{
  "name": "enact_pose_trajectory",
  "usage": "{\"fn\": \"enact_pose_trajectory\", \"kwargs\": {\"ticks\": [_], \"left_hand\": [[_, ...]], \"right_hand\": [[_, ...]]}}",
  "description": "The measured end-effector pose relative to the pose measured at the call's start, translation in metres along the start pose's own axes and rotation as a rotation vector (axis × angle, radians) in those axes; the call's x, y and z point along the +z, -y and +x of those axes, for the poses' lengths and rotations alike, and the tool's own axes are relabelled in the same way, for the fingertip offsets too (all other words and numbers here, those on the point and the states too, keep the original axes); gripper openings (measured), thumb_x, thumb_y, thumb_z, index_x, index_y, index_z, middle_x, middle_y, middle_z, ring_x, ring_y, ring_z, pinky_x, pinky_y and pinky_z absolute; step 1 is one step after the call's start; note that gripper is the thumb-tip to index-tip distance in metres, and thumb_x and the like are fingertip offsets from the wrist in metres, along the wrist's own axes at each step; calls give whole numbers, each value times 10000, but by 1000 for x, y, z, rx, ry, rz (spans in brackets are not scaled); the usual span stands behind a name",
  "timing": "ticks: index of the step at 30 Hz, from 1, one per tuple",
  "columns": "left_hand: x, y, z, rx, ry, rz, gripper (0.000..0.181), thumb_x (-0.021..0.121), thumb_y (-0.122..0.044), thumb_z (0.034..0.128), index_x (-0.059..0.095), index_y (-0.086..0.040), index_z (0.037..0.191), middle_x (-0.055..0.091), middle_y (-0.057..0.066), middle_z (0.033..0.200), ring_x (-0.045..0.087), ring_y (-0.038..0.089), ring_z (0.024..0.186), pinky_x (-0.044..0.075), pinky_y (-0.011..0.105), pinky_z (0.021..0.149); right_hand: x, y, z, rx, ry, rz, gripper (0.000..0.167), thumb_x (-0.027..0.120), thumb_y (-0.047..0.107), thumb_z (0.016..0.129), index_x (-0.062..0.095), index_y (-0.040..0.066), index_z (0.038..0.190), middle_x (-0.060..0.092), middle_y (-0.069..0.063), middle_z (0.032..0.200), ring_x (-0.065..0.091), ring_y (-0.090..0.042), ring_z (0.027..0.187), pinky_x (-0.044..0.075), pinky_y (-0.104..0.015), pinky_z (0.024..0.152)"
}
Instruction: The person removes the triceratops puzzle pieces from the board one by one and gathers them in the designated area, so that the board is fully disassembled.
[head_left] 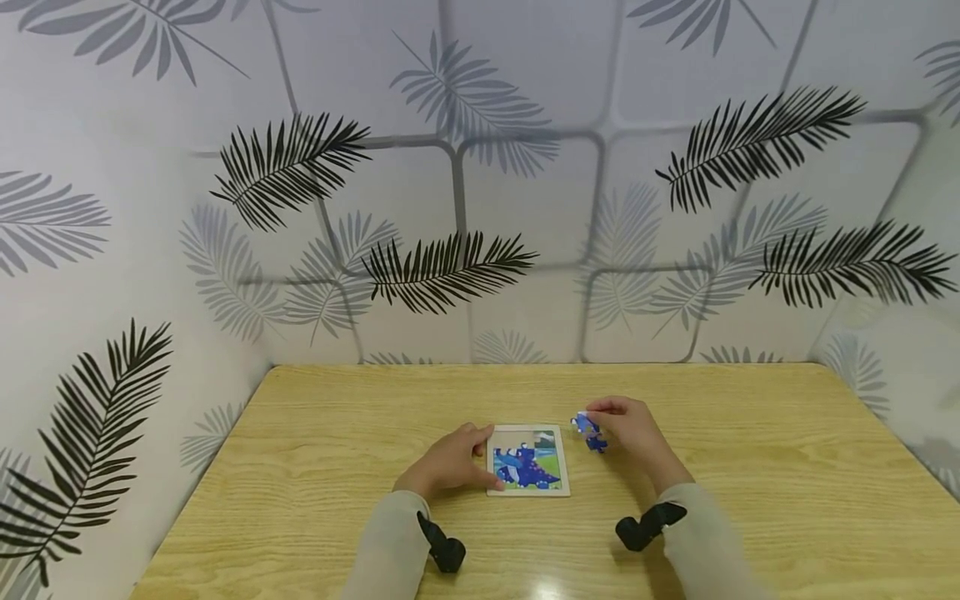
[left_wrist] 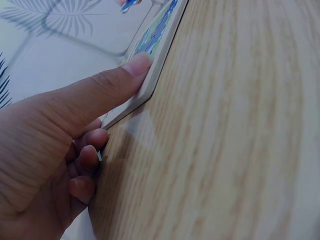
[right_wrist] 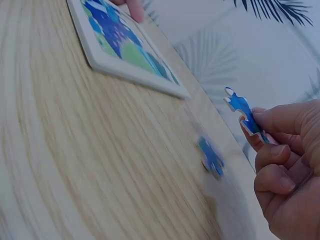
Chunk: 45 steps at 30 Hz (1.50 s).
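Note:
A white-framed jigsaw puzzle board (head_left: 529, 493) lies flat on the table, with a blue dinosaur picture partly filled in and bare areas along its top. My left hand (head_left: 452, 461) grips the board's left side. In the left wrist view its thumb (left_wrist: 137, 65) rests on top of the frame and the other fingers curl beside the edge. Right of the board, my right hand (head_left: 632, 432) pinches a blue jigsaw piece (right_wrist: 242, 109) between thumb and fingers, raised off the table. A second blue jigsaw piece (right_wrist: 212, 157) lies on the wood below it.
The wooden table (head_left: 337, 417) extends to either side of the board. Behind it stands a pale wall (head_left: 525, 200) with a leaf pattern. A black wrist camera (head_left: 447, 553) is strapped to the left wrist, and another black camera (head_left: 633, 533) to the right.

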<state>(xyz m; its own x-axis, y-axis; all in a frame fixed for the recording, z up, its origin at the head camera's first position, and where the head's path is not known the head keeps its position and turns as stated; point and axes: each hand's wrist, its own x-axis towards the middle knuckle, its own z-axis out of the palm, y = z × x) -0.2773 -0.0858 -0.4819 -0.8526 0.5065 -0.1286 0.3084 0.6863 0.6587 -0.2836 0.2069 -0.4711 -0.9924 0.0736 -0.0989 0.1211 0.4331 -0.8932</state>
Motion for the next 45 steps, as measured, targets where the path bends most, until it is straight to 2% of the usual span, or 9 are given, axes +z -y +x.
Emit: {"fn": "enact_pose_trajectory", "kwargs": {"ticks": [8,20,28,35,45], "left_hand": [[0,0,-1,0,4,-15,978,829,-385,702,314,-99,1483,361,-6,861,340,127,732,312,299,682],[0,0,-1,0,3,-12,976,826,-399,702,318,-112,1484,364,-7,857,333,125,715,307,294,675],[0,1,0,-6,-1,-11,978,825,-413,697,322,-123,1484,369,-11,857,340,123,719,311,294,678],[0,-1,-1,-3,-4,-12,976,824,-418,697,327,-118,1482,371,-12,859,343,122,721,311,293,676],[-1,-2,-1,-6,-3,-9,975,823,-412,701,324,-108,1481,370,-8,859,339,125,719,309,297,673]], "right_hand": [[-25,-20,1,3,-21,-21,239,637,186,909,666,-19,1030,607,-22,891,474,-168,781,409,-282,654],[-36,-31,-1,6,-28,-55,228,655,138,892,663,-61,1003,601,2,819,464,-159,727,388,-284,621],[-34,-35,1,7,-44,-78,211,660,112,882,662,-68,993,632,-65,870,493,-176,753,409,-279,649],[-36,-35,-1,-4,-50,-99,263,654,115,887,631,-81,1060,627,-191,1026,550,-256,907,434,-281,735],[-36,-37,-2,2,-43,-65,274,598,119,924,605,-90,1103,607,-205,1071,545,-266,947,426,-258,728]]}}
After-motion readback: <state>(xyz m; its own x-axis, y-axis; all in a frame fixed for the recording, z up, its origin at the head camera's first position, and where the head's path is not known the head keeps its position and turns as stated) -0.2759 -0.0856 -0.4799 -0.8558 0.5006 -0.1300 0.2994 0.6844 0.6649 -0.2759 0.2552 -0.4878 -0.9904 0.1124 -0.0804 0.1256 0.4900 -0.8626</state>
